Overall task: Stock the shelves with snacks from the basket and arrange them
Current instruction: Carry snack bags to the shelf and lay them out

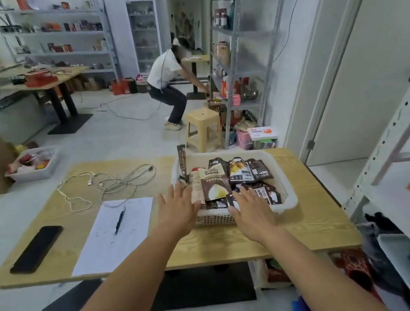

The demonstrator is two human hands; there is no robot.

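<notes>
The left hand (177, 208) is stretched out flat with its fingers straight and spread, holding nothing, over the near left corner of the white basket (215, 219); its fingertips reach the edge of the snack packets (214, 185), though whether they touch cannot be told. The right hand (254, 214) is likewise flat with fingers apart, empty, lying across the basket's near rim with its fingers over the nearest packets. The packets, mostly dark brown with a few showing pale or yellow prints, fill the basket in a loose heap, some standing up against its far left corner. The basket sits on a wooden table (210, 243). Left of the basket lies a white sheet of paper (111, 243) with a pen (120, 220) on it, and further left a black phone (37, 249); a tangle of white cables (108, 183) lies to the basket's far left. Right of the basket stands a white shelf unit (374, 159). Beyond the basket are a yellow stool (204, 126) and another person (167, 82) crouching at a grey rack.
</notes>
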